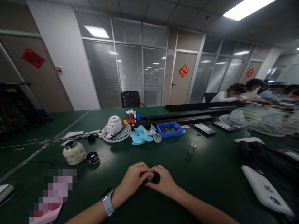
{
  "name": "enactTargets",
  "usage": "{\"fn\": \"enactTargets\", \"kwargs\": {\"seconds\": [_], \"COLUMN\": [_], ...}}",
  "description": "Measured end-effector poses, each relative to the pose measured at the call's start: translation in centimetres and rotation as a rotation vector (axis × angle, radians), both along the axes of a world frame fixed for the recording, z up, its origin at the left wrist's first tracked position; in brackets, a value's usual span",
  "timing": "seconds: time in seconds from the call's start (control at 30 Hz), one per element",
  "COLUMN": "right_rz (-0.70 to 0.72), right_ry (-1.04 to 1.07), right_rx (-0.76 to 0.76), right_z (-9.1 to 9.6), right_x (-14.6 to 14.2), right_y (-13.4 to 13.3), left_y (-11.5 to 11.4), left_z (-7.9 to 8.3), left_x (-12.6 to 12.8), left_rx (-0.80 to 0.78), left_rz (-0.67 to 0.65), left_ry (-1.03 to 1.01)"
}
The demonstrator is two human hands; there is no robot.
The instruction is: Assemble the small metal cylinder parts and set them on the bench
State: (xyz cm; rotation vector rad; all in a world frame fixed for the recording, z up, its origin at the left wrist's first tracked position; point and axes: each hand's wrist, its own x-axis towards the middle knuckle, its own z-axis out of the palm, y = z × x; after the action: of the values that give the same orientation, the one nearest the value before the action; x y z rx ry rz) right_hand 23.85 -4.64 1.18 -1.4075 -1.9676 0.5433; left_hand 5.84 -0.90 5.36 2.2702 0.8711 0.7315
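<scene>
Low over the near part of the green table, my left hand (134,177) and my right hand (164,182) meet around a small silver metal cylinder (150,178). My left thumb and fingers close on it from the left and above. From the other side, my right thumb is at its lower end and the curled right fingers are at its top, leaving a gap inside the curl. Fingers cover much of the cylinder. A similar small metal cylinder (192,148), which looks like a motor, stands upright farther off to the right.
Ahead lie a white fan housing (114,126), light-blue fan blades (141,137) and a blue tray (171,133) of wires. At left stand a cream jar (74,154) and its black lid (92,158). A white power bank-like object (266,189) lies right. People sit at far right.
</scene>
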Motion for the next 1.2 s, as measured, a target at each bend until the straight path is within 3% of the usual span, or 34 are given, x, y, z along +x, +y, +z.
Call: {"fn": "enactTargets", "kwargs": {"seconds": [0.1,0.2,0.4,0.53,0.73,0.9,1.07,1.2], "right_rz": [-0.001,0.046,0.121,0.119,0.136,0.099,0.098,0.103], "right_ry": [-0.026,-0.023,-0.005,-0.003,-0.005,-0.013,-0.020,-0.053], "right_rx": [0.011,0.045,0.041,0.060,0.080,0.076,0.104,0.159], "right_z": [0.2,0.6,0.4,-0.6,-1.5,-1.2,-1.1,-1.2], "right_x": [0.4,1.4,3.5,3.7,3.7,3.7,3.5,3.4], "right_y": [-0.1,-0.2,0.4,0.7,1.0,0.7,0.5,0.4], "left_y": [-0.2,-1.0,-2.6,-2.9,-3.2,-2.6,-2.0,-2.2], "left_z": [-0.4,-1.7,-4.3,-4.1,-3.5,-3.3,-3.1,-4.3], "left_x": [0.0,0.0,1.9,3.1,2.7,3.0,0.7,-1.7], "left_rx": [0.174,0.302,0.324,0.327,0.447,0.496,0.487,0.378], "left_rz": [0.000,0.072,0.289,0.293,0.180,0.242,0.346,0.374], "left_ry": [0.070,0.059,-0.086,-0.053,0.029,-0.069,-0.176,-0.135]}}
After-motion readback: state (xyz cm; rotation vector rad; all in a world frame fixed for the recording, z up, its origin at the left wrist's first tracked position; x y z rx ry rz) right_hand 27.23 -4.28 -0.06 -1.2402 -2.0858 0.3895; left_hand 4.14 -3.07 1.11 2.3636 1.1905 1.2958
